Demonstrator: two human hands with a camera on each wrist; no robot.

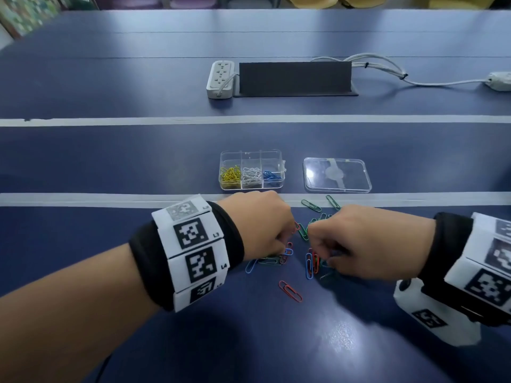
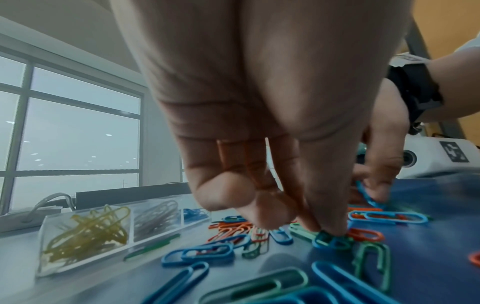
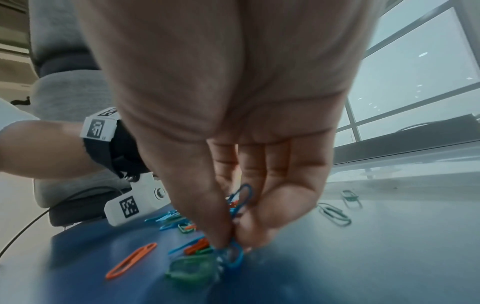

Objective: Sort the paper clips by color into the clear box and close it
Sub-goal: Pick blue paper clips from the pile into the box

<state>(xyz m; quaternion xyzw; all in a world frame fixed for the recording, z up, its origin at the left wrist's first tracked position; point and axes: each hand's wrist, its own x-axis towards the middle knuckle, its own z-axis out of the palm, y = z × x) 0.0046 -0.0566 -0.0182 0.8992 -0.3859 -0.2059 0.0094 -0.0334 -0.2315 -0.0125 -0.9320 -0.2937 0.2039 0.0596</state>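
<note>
A: Both hands work the loose paper clips (image 1: 304, 252) near the table's (image 1: 110, 161) front edge; right hand (image 1: 367, 241) pinches a blue clip (image 3: 233, 255).

B: Left hand (image 1: 260, 225) seems to press one. Tangled clips could land miscolored in the clear box (image 1: 251, 172).

Clear box (image 1: 251, 172): open, holding yellow, white, blue clips. Lid (image 1: 337, 175) beside it. Loose clips (image 1: 289, 291) nearer, scattered.
</note>
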